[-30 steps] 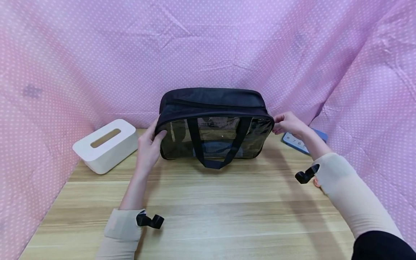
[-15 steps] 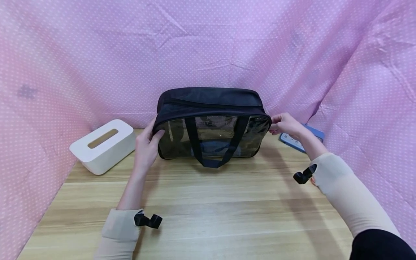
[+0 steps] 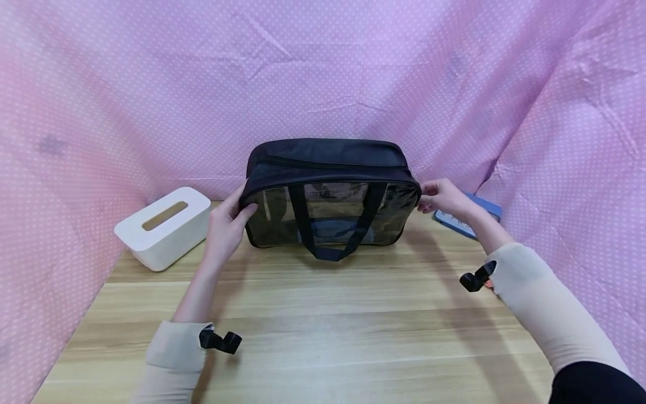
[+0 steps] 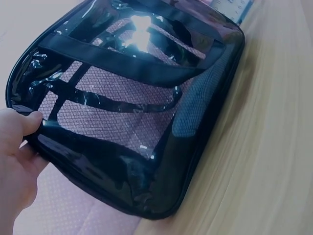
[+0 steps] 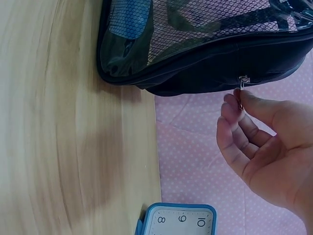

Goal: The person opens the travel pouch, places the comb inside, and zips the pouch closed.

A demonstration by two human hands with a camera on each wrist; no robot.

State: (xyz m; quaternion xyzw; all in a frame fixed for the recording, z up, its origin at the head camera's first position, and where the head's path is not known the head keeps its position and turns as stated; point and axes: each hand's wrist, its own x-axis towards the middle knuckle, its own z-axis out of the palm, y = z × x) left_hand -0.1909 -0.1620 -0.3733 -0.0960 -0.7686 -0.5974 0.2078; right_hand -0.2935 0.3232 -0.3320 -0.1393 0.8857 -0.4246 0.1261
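Observation:
A black bag (image 3: 325, 168) with clear, mesh-patterned panels stands upright at the back of the table, its strap handle (image 3: 330, 254) hanging down in front. My left hand (image 3: 224, 227) grips the bag's upper left edge, and in the left wrist view the thumb (image 4: 32, 122) lies on the clear panel. At the right end, my right hand (image 5: 266, 142) pinches a small metal zipper pull (image 5: 241, 95) between thumb and fingertips. The zipper line (image 3: 323, 164) across the top looks zipped. Something blue (image 5: 129, 18) shows through the lower panel.
A white tissue box (image 3: 164, 227) with an oval slot stands left of the bag. Behind my right wrist lies a blue-framed clock (image 5: 181, 220). A small orange thing (image 3: 488, 284) peeks out by the right cuff. Pink dotted cloth (image 3: 323, 67) hangs behind the wooden table (image 3: 328, 325).
My left forearm has swung slightly to the left while its hand stays on the bag. The bag's right end and my right hand have shifted a little left.

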